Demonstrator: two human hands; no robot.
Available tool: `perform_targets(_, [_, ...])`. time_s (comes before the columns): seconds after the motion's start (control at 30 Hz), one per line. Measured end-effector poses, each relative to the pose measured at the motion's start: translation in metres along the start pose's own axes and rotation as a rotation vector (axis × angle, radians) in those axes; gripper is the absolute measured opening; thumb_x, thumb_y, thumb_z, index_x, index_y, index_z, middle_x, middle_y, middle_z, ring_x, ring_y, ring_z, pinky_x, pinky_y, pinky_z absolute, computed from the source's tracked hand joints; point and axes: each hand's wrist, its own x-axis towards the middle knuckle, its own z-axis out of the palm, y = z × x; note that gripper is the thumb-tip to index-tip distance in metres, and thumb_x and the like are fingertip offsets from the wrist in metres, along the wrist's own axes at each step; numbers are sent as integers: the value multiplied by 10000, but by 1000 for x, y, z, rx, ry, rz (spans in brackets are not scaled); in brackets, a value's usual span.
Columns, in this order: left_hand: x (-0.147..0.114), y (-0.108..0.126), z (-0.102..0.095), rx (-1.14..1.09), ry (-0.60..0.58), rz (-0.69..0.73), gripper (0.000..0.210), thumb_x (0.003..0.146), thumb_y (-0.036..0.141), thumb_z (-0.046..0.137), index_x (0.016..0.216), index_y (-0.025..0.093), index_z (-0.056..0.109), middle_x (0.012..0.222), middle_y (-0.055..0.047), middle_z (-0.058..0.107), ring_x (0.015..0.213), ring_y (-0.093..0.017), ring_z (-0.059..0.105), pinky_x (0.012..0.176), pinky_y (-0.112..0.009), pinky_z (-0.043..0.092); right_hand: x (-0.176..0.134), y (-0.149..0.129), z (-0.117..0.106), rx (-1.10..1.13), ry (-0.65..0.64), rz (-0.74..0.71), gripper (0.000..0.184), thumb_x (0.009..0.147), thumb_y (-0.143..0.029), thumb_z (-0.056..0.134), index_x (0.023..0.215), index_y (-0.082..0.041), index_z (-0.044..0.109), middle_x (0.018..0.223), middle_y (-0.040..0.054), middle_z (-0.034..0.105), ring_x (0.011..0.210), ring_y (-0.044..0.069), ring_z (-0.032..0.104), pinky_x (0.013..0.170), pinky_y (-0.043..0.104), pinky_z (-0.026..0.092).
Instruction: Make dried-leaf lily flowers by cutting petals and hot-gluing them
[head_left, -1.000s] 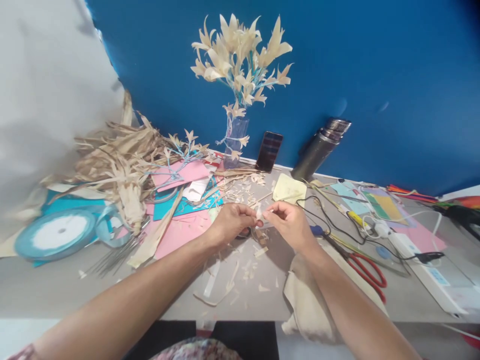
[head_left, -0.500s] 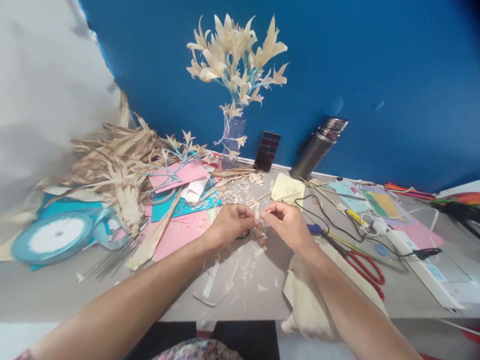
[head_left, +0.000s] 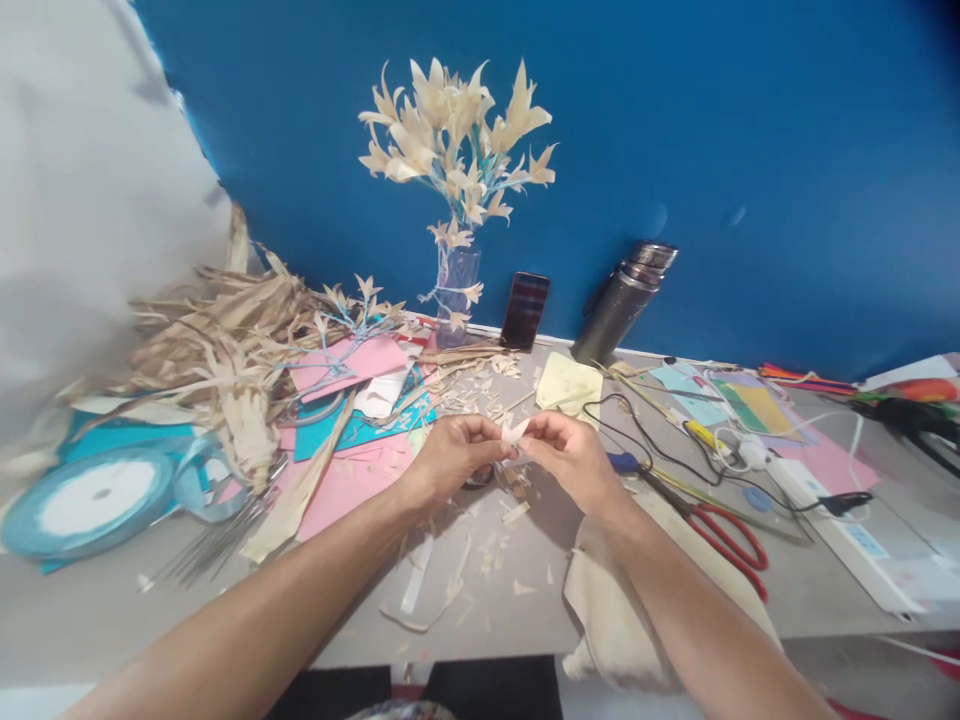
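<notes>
Between the fingertips of both hands is a small pale husk piece (head_left: 515, 431) with pointed tips, like a little flower. My left hand (head_left: 459, 455) pinches it from the left, thumb and forefinger closed. From the right, my right hand (head_left: 571, 458) pinches the same piece. Both hands are just above the table (head_left: 525, 620), over scattered husk scraps (head_left: 495, 550). Partly hidden beneath the fingers lies a small dark object I cannot make out. A vase (head_left: 459, 285) holding several pale husk flowers (head_left: 450, 130) on blue stems stands behind the hands.
Left are a heap of dry husks (head_left: 217, 320), a blue ribbon roll (head_left: 142, 500), thin wires (head_left: 206, 545) and pink paper (head_left: 349, 365). A phone (head_left: 525, 312) and a flask (head_left: 622, 305) lean at the wall. Right are red-handled scissors (head_left: 727, 540), a beige cloth (head_left: 607, 605) and a power strip (head_left: 847, 540).
The view has shifted slightly. My fingers have moved a little on the husk piece, and more of its pointed tips now shows above the fingertips.
</notes>
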Motion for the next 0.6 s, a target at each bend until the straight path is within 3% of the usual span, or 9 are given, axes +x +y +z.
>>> perform_targets(0.6, [-3,0,2,30,-37,58,240,669,350,783,697,139,672,572,32,568,500,-79,447,518,-226,330,-4,2,1,-153,4,-107,188,812,-365,683,795,-187,624,690,0,639,587,135,546,558,244,406])
